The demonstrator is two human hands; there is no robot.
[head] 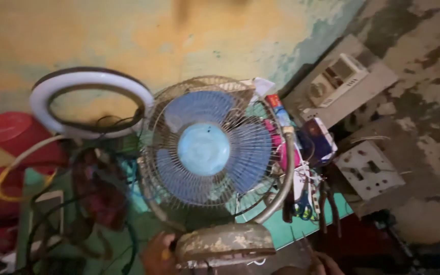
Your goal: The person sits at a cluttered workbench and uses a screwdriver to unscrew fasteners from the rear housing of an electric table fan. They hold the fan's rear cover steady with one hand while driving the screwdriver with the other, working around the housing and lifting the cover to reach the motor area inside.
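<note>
The left hand [158, 253] curls its fingers [165, 254] against the worn grey base [223, 245] of a blue-bladed, wire-caged table fan [204, 148]. The right hand [327, 265] shows only partly at the frame's bottom edge; its finger spread cannot be told.

A table fan [207, 153] stands upright in the middle of the frame, facing the camera. Its round wire guard is dull and rusty, and behind it sit pale blue blades around a lighter blue hub. A curved metal bracket runs down the fan's right side to a worn, flaking grey base [225, 244] at the lower centre of the frame, which rests on a green surface.
</note>
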